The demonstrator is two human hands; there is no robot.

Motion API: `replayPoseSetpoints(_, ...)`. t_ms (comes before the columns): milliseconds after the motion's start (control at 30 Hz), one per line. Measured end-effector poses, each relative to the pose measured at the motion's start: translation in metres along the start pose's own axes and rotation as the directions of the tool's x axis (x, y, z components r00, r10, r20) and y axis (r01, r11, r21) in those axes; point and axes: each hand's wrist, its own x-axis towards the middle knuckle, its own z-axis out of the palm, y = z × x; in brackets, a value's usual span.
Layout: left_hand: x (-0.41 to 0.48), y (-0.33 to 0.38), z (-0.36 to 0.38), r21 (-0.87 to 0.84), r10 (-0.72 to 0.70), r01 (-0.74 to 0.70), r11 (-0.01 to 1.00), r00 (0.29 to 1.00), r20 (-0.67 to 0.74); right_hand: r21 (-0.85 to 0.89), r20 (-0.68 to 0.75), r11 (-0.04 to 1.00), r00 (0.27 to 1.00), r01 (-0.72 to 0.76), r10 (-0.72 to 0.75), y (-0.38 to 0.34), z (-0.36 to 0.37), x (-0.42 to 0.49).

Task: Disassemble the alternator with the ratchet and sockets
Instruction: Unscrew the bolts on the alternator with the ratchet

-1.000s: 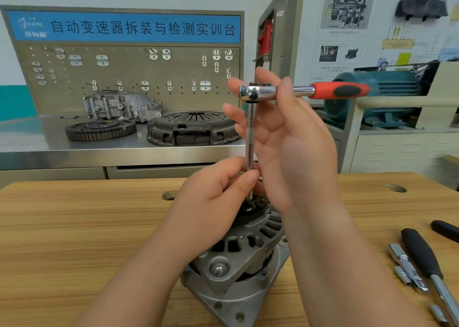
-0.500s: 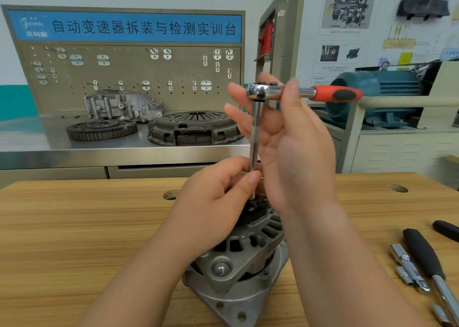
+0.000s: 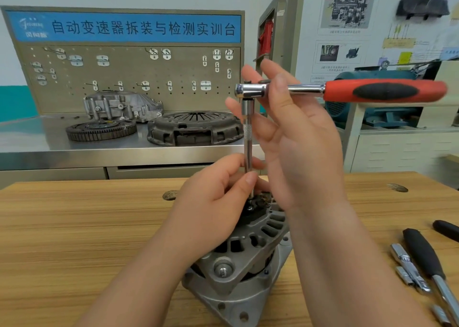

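Tabletop (image 3: 74,239) of pale wood grain spans the view, and from its lower left your forearm rises toward the centre. Your left hand (image 3: 213,202) sits on top of the alternator (image 3: 248,267), fingers curled, with thumb and fingertips pinching the lower end of the extension bar (image 3: 248,138). The bar stands upright. Its tip, and any socket on it, is hidden behind your thumb, so the fastener it meets cannot be made out.

The alternator rests at the near middle of the tabletop, tilted, with its finned housing toward you. Its base is cut off by the lower edge, and your left palm covers part of its top.

Your right hand (image 3: 298,143) is raised beside the bar, palm facing left, fingers straight and fanned behind the head of the ratchet (image 3: 360,91). The thumb lies across the near side of the chrome neck; no finger wraps it. The ratchet is level on top of the bar, its red and black handle pointing right, the far end blurred.

At the right edge lie chrome socket pieces (image 3: 407,264) and a black-handled tool (image 3: 422,252), partly cropped and soft.
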Motion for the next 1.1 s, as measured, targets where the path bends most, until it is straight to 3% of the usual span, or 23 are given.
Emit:
replayPoseSetpoints(133,0.001,-0.002,0.000,-0.033,0.022,-0.021,0.999,1.000,0.018,0.109,0.024,0.993,0.999,-0.046,0.043,-0.001,0.002,-0.001)
replayPoseSetpoints(233,0.001,-0.003,-0.003,-0.031,0.059,-0.058,0.998,0.998,0.023,0.254,0.093,0.952,0.984,-0.170,0.151,-0.002,0.000,0.003)
replayPoseSetpoints(333,0.000,-0.004,-0.006,0.032,0.073,-0.073,0.997,0.997,0.024,0.227,0.092,0.952,0.978,-0.206,0.189,0.000,-0.003,0.005)
replayPoseSetpoints(433,0.001,-0.004,-0.007,0.027,0.023,-0.024,0.999,1.000,0.012,-0.062,0.007,0.995,0.997,0.078,-0.078,0.004,-0.002,0.001)
replayPoseSetpoints(500,0.001,-0.002,-0.005,0.020,-0.002,0.002,1.000,1.000,0.001,-0.332,0.049,0.880,0.938,0.339,-0.343,0.005,-0.003,0.001)
replayPoseSetpoints(567,0.001,-0.001,-0.004,0.021,-0.013,0.013,1.000,1.000,-0.001,-0.416,0.101,0.804,0.900,0.425,-0.423,0.008,-0.004,-0.001)
replayPoseSetpoints(633,0.001,-0.001,-0.004,0.009,-0.007,0.007,1.000,1.000,-0.005,-0.305,0.032,0.907,0.955,0.291,-0.296,0.007,-0.002,-0.001)
replayPoseSetpoints(700,0.001,0.000,-0.004,-0.007,0.013,-0.013,1.000,1.000,0.011,-0.013,0.014,0.999,0.999,0.031,-0.030,0.003,-0.001,0.000)
replayPoseSetpoints(767,0.001,0.000,-0.005,-0.010,0.036,-0.036,0.999,0.999,0.029,0.172,0.053,0.971,0.985,-0.168,0.162,0.000,-0.004,0.003)
replayPoseSetpoints(800,0.001,0.001,-0.005,0.007,0.050,-0.050,0.999,0.998,0.032,0.194,0.055,0.960,0.980,-0.201,0.194,-0.001,-0.005,0.004)
replayPoseSetpoints(867,0.001,-0.001,-0.005,0.042,0.065,-0.066,0.997,0.998,0.023,0.149,0.021,0.979,0.991,-0.136,0.135,0.002,-0.005,0.004)
replayPoseSetpoints(933,0.001,-0.003,-0.005,0.065,0.050,-0.050,0.997,0.999,0.001,-0.037,-0.018,0.997,0.997,0.071,-0.072,0.004,-0.003,0.001)
replayPoseSetpoints(1000,0.002,-0.004,-0.004,0.069,0.027,-0.026,0.997,1.000,-0.014,-0.239,0.010,0.929,0.957,0.283,-0.289,0.004,0.000,-0.001)
replayPoseSetpoints(1033,0.002,-0.004,-0.004,0.054,0.020,-0.019,0.998,1.000,-0.019,-0.270,0.045,0.904,0.942,0.331,-0.331,0.004,0.000,-0.001)
replayPoseSetpoints(1100,0.002,-0.004,-0.003,0.013,0.022,-0.022,1.000,1.000,-0.019,-0.196,0.054,0.943,0.963,0.269,-0.263,0.006,0.003,-0.002)
